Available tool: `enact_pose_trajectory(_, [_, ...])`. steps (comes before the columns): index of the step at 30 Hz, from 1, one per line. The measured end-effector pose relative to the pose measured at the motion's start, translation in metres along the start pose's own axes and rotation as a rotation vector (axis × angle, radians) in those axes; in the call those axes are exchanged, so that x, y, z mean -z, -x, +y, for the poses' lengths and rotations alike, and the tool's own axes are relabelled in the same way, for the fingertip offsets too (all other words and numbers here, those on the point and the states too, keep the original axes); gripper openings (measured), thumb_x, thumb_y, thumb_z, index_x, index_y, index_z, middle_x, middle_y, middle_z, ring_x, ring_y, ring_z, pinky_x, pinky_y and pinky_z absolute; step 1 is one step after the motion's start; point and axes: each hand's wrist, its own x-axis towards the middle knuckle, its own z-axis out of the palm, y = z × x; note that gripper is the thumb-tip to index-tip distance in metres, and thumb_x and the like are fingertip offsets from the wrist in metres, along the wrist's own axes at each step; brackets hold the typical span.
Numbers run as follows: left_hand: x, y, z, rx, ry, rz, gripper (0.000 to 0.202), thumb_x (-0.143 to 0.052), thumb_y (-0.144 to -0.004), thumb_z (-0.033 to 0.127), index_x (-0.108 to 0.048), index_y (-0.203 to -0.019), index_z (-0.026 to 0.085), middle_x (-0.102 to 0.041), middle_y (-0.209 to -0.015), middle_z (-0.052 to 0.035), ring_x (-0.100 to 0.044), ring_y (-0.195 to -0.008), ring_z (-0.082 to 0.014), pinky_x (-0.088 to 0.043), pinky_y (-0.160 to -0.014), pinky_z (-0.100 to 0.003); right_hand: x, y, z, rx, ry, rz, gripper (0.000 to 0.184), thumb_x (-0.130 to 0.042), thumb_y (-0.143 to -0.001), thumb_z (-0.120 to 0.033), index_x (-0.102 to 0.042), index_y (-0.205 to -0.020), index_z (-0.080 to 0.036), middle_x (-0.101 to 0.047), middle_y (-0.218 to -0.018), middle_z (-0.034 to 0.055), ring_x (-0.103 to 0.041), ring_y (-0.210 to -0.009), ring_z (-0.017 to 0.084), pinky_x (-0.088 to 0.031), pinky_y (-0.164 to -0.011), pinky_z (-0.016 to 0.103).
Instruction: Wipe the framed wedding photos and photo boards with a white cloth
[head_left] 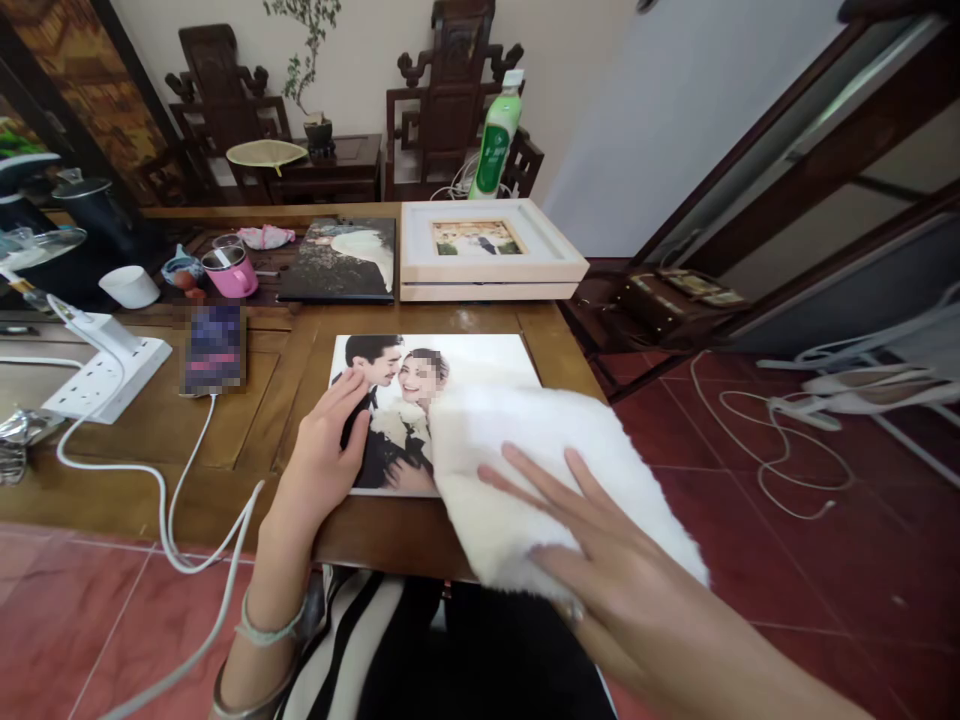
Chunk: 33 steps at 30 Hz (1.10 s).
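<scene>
A photo panel (pixel 397 440) lies on the wooden table in front of me. It pictures two people close together with a pale bouquet. My left hand (pixel 330 430) rests on the panel's left edge, its fingers stretched out flat. A white fluffy cloth (pixel 540 430) covers the panel's right part and spreads past the table's right and front edges. On top of this cloth lies my right hand (pixel 577 520), fingers spread and slightly blurred. The cloth hides whatever is under it, including the panel's lower right corner.
Behind the panel are a light wooden picture frame (pixel 495 282), a dark photo panel (pixel 341 260) and a green bottle (pixel 497 140). At left are a pink mug (pixel 230 272), a white cup (pixel 130 287), a phone (pixel 214 348) and a power strip (pixel 120 370) with trailing cables.
</scene>
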Motion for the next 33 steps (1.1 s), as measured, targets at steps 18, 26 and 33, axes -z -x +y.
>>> enact_pose_trajectory(18, [0.001,0.0,-0.001,-0.015,-0.004,-0.008,0.039,-0.046,-0.095,0.022,-0.058,-0.131,0.012,-0.055,-0.142,-0.0142,-0.046,-0.137,-0.0236,-0.035,-0.116,-0.046,-0.015,-0.128,0.087,-0.121,0.032,-0.003,0.042,-0.043,-0.079,-0.004,-0.062,-0.115,-0.015,-0.063,-0.129,0.0189,-0.035,-0.14,0.035,-0.027,-0.107,0.068])
enact_pose_trajectory(26, [-0.001,-0.001,-0.002,-0.013,-0.002,-0.005,0.04,-0.046,-0.095,0.022,-0.058,-0.132,0.013,-0.054,-0.143,-0.0139,-0.046,-0.136,-0.024,-0.036,-0.116,-0.047,-0.014,-0.076,0.027,-0.055,-0.054,-0.051,0.046,-0.044,-0.068,-0.001,-0.068,-0.103,-0.017,-0.048,-0.147,0.0146,-0.025,-0.144,0.035,-0.017,-0.112,0.07])
enact_pose_trajectory(33, [0.0,-0.001,-0.001,-0.013,-0.004,-0.022,0.04,-0.042,-0.096,0.022,-0.058,-0.131,0.011,-0.053,-0.143,-0.0147,-0.045,-0.137,-0.0234,-0.034,-0.117,-0.046,-0.005,-0.032,-0.014,0.119,-0.139,-0.129,0.048,-0.045,-0.054,-0.001,-0.069,-0.093,-0.017,-0.044,-0.15,0.0133,-0.02,-0.145,0.036,-0.013,-0.113,0.069])
